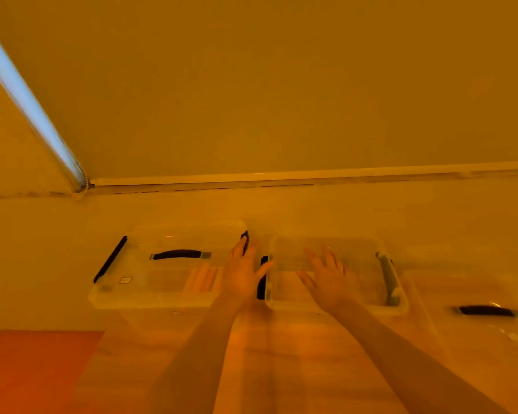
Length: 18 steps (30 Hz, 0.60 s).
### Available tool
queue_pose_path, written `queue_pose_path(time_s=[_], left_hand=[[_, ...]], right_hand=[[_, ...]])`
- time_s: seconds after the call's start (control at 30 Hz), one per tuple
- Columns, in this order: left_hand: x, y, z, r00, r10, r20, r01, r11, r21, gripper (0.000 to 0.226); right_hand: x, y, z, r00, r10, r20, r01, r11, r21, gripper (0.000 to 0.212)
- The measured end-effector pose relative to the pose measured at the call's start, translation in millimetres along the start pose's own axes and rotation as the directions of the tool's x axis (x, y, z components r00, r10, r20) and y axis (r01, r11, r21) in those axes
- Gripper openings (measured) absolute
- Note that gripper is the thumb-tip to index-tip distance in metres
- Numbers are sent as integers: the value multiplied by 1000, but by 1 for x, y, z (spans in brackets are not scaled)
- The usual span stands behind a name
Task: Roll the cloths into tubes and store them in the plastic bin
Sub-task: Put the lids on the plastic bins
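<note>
Clear plastic throughout: two bins are counted on the pale table (281, 354). One lidded bin (162, 264) with a dark handle is seen at left, one open plastic bin (335, 306) at centre. A separate lid (476, 309) (one, dark-handled) lies at right. Two hands are recorded: the left hand (243, 273) is spread flat between the bins, nothing gripped; the right hand (326, 276) is held with fingers splayed over the open bin, nothing held. Cloths cannot be made out.
</note>
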<state>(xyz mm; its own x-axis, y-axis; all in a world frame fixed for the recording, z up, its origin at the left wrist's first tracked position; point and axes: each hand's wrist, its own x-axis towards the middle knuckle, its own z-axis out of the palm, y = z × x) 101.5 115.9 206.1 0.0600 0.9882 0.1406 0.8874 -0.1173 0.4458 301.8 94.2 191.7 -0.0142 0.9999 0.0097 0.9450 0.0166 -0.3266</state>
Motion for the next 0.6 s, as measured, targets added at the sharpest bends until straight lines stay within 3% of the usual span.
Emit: queue_pose_path(time_s=[0.2, 0.37, 0.6], left_hand=[[-25, 120, 62, 992, 98, 78, -98, 995, -12, 66], [-32, 205, 105, 970, 168, 177, -166, 986, -27, 66], [-17, 289, 158, 917, 284, 281, -281, 958, -55, 65]], right_hand=[[-59, 130, -47, 995, 94, -31, -97, 990, -107, 64], [-91, 219, -68, 956, 289, -54, -289, 957, 5, 65], [-108, 310, -86, 893, 432, -128, -422, 901, 99, 64]])
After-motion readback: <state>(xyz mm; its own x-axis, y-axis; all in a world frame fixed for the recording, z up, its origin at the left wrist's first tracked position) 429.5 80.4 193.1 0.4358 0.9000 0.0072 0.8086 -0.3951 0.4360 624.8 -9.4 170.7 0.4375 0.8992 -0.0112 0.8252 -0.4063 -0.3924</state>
